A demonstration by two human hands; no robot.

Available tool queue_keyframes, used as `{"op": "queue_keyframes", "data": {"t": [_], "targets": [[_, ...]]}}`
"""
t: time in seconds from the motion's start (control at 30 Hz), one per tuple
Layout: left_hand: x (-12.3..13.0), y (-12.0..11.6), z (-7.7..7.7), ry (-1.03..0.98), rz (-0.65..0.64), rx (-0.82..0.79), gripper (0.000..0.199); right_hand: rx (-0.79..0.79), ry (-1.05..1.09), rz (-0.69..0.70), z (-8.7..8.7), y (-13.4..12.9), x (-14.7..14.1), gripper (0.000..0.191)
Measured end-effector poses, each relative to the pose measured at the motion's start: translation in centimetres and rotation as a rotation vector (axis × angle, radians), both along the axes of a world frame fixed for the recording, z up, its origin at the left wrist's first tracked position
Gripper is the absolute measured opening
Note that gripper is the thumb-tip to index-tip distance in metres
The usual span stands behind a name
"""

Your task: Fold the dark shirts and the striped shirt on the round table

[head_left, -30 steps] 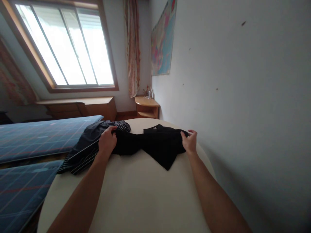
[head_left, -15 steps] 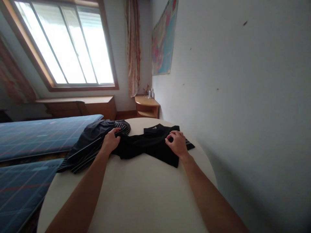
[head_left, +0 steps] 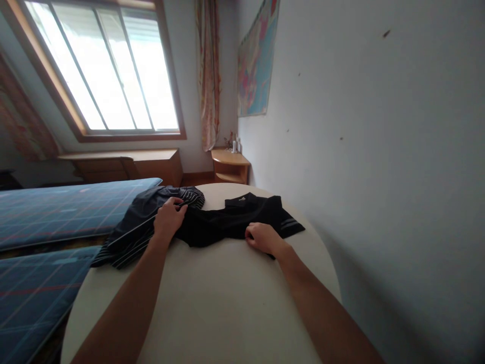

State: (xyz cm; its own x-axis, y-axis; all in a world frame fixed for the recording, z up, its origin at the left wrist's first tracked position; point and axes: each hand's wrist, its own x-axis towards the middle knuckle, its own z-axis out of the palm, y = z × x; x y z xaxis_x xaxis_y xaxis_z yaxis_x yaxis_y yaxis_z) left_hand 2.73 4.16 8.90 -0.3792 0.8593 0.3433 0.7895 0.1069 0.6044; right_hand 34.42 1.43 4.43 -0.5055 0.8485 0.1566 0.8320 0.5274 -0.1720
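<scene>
A black collared shirt point(head_left: 212, 226) lies spread on the pale round table point(head_left: 212, 303), its collar at the far side and grey stripes on the right sleeve. My left hand point(head_left: 169, 218) is closed on the shirt's left end, thumb and fingers pinched together. At the shirt's near edge, right of its middle, my right hand point(head_left: 264, 236) has curled fingers gripping the cloth; the fingertips are partly hidden. Beside and beneath my left hand is a dark garment with white stripes point(head_left: 136, 222), bunched up and overlapping the shirt's left end.
Two blue plaid mattresses point(head_left: 76, 207) flank the table on the left. A white wall point(head_left: 379, 202) runs close along the right. Beyond the table stand a wooden corner stand point(head_left: 230, 157) and a low wooden desk point(head_left: 159, 159) under the window.
My right hand has moved from the shirt's right sleeve area toward me and left, down to the near edge, and its fingers have closed. My left hand has shifted slightly left.
</scene>
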Motion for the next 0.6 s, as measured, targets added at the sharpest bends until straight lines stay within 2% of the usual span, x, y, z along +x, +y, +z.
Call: {"op": "queue_keyframes", "data": {"t": [0.1,0.17,0.27,0.33,0.43,0.53,0.6], "targets": [[0.1,0.5,0.2,-0.329,-0.071,0.121,0.032,0.059,0.120,-0.036,0.1,0.3,0.8,0.008],[0.2,0.5,0.4,-0.542,-0.086,0.204,0.037,0.124,0.242,-0.112,0.3,0.6,1.5,0.012],[0.0,0.6,0.6,-0.652,-0.065,0.277,0.041,0.260,0.476,-0.243,0.6,1.2,2.9,0.019],[-0.5,0.7,0.6,-0.579,-0.042,0.282,0.040,0.380,0.650,-0.305,0.7,1.6,3.7,0.023],[-1.1,1.1,-0.1,-0.298,-0.042,0.214,0.039,0.491,0.815,-0.362,0.8,1.9,4.5,0.029],[-1.4,1.4,-1.1,0.025,-0.085,-0.017,0.036,0.441,0.837,-0.354,0.7,1.8,4.5,0.032],[-1.3,1.2,-1.7,0.162,-0.108,-0.164,0.034,0.358,0.837,-0.317,0.6,1.6,4.3,0.033]]}}
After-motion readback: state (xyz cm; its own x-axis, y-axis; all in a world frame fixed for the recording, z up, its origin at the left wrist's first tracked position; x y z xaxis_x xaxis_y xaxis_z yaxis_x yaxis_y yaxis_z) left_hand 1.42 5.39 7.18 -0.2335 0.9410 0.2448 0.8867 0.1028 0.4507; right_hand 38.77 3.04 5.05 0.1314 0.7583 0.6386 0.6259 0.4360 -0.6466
